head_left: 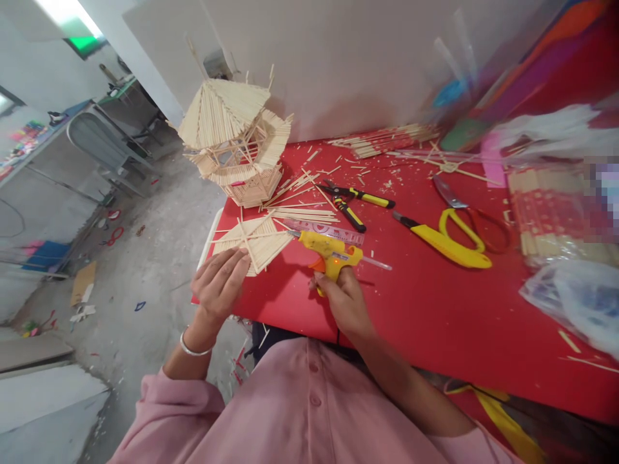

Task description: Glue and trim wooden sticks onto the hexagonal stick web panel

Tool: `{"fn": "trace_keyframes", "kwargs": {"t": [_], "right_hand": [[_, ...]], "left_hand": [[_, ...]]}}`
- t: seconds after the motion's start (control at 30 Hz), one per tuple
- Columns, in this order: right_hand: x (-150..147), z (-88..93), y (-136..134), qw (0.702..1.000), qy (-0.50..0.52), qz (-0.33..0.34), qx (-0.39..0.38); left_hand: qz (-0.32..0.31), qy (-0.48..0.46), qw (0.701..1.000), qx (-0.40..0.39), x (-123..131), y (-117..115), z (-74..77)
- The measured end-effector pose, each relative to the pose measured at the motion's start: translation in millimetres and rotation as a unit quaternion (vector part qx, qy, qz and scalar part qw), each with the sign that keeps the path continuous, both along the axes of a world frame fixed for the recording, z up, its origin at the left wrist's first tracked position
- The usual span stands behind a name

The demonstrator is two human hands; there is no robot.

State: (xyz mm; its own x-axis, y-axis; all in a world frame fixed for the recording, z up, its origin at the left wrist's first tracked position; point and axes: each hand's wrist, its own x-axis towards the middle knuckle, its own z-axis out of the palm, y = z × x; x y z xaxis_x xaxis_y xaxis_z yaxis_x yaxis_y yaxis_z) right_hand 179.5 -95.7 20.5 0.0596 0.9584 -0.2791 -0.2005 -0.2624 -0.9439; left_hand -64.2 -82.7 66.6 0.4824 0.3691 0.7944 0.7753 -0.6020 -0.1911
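Right hand (349, 303) grips a yellow glue gun (323, 244), its label (340, 256) unreadable; left hand (220, 278) at stick panel (269, 242), grasp unclear.

No readable text; label (340, 255) on glue gun (323, 244) illegible.

The pistol-shaped plastic glue gun (325, 244) is yellow with an orange trigger (317, 265), the flat tabletop (425, 316) red. Straw-coloured stripes run across the flat many-sided wooden panel (271, 241) at left and the tiered wooden model (217, 116) on the far left.
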Motion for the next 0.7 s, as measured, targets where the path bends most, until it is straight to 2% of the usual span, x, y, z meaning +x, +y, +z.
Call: {"fn": "trace_keyframes", "kwargs": {"t": [0.13, 0.23, 0.37, 0.5, 0.6, 0.7], "right_hand": [[0.4, -3.3, -6.7, 1.0, -0.008, 0.023, 0.006], [7.3, -0.9, -9.2, 0.996, -0.079, 0.029, 0.027], [21.2, 11.0, -8.1, 0.97, -0.222, 0.042, 0.093], [28.0, 24.6, -4.6, 0.938, -0.294, 0.079, 0.164], [32.0, 31.4, 3.7, 0.924, -0.319, 0.108, 0.182], [38.5, 35.1, 16.4, 0.916, -0.347, 0.093, 0.177]], "left_hand": [[-0.004, 0.057, 0.998, 0.009, -11.0, 5.1, 5.6], [-0.013, 0.085, 0.996, 0.003, -15.8, 6.6, 8.9], [-0.033, 0.114, 0.993, -0.011, -14.5, 7.0, 17.7], [-0.056, 0.165, 0.985, -0.011, -11.7, 7.6, 28.2], [-0.071, 0.19, 0.977, -0.064, -12.9, 6.9, 32.0], [-0.087, 0.194, 0.97, -0.116, -14.6, 4.6, 32.6]]}}
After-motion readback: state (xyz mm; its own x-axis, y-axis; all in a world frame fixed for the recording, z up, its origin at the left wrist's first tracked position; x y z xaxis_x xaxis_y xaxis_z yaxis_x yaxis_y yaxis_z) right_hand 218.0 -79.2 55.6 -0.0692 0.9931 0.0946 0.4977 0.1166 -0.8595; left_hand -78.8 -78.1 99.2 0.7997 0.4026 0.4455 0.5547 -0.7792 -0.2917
